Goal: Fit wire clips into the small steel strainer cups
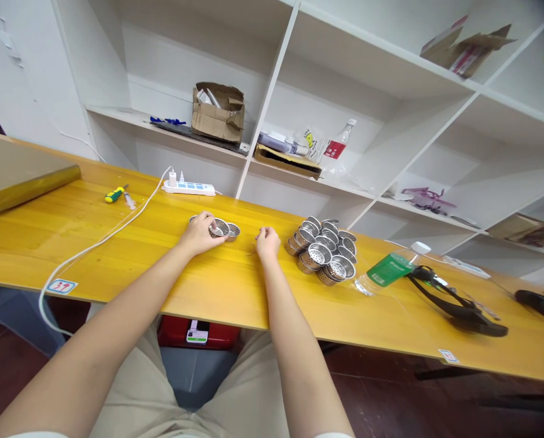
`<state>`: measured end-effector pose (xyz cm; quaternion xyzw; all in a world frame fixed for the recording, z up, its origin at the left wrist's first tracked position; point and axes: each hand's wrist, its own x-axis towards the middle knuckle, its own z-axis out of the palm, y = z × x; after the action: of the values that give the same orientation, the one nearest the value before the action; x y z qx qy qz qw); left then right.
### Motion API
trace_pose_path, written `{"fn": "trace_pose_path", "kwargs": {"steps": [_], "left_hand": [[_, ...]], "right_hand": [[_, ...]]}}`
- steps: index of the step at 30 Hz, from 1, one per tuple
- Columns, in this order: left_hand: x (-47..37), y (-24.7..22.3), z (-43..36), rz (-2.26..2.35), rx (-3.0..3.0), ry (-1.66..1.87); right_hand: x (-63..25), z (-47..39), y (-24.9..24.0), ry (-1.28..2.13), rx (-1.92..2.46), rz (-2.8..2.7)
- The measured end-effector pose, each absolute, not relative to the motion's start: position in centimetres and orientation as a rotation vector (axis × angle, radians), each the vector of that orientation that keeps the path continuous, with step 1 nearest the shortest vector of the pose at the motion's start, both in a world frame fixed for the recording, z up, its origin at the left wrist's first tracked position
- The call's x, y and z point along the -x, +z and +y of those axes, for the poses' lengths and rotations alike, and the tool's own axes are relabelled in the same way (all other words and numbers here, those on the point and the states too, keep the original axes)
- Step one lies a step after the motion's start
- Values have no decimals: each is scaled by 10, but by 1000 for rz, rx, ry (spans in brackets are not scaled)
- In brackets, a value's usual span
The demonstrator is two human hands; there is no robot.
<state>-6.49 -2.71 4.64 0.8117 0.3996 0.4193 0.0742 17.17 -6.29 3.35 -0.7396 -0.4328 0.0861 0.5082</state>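
Note:
My left hand (pixel 200 235) is curled over a small group of perforated metal strainer cups on the table, its fingers on the rim of one strainer cup (pixel 219 229). Another strainer cup (pixel 233 231) stands just right of it, and a further rim shows partly behind my hand. My right hand (pixel 267 244) is closed above the table, between that group and the larger cluster of stacked strainer cups (pixel 320 254). A thin, faint line shows by its fingertips; what they pinch is too small to make out.
A bottle with a green label (pixel 385 271) leans right of the stacks, near black straps (pixel 454 307). A power strip (pixel 189 187), white cable (pixel 103 241) and green-yellow screwdriver (pixel 115 194) lie to the left. White shelves (pixel 335 67) rise behind the wooden table (pixel 208 292).

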Motion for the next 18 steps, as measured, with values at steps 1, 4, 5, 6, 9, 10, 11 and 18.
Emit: {"fn": "trace_pose_path", "kwargs": {"steps": [1, 4, 5, 6, 9, 10, 11, 18], "left_hand": [[66, 46, -27, 1202, -2424, 1242], [65, 46, -24, 1187, -2395, 1311], [64, 45, -22, 1180, -2382, 1359], [61, 46, -19, 1176, -2365, 1403], [51, 48, -8, 1179, -2340, 1421], [46, 48, -5, 1170, -2356, 1381], [41, 49, -1, 1155, -2391, 1321], [26, 49, 6, 1264, -2649, 871]], "right_hand": [[-172, -64, 33, 174, 1827, -1066], [-172, -65, 33, 145, 1922, -1091], [-172, -65, 33, 138, 1946, -1098], [-172, -65, 32, 132, 1969, -1105], [-172, -65, 32, 111, 2037, -1113], [-172, -66, 32, 102, 2059, -1119], [-172, -66, 31, 94, 2080, -1129], [-169, -71, 30, 118, 2268, -1355]]}}
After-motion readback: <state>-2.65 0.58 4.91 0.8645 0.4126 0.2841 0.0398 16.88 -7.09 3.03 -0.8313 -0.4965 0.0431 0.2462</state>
